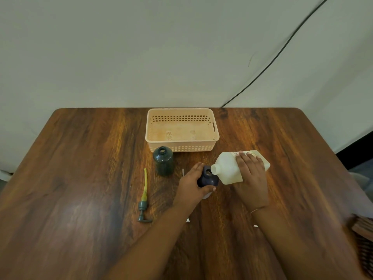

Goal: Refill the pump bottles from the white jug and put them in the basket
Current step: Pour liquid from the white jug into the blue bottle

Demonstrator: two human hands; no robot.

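Observation:
My right hand [251,176] grips the white jug [230,168], which is tipped to the left with its open spout right over the mouth of a dark blue bottle [209,177]. My left hand [190,183] is wrapped around that blue bottle and holds it upright on the table. A second bottle, dark green [163,160] and open at the top, stands just in front of the peach plastic basket [182,147], which has nothing in it. A grey-green pump head with a yellowish tube [143,199] lies flat on the table to the left.
The wooden table [80,178] reaches back to a pale wall. A black cable [272,61] runs down the wall to the table's far edge. A thin pale tube [183,172] pokes out behind my left hand. A woven item [363,239] is at the right edge.

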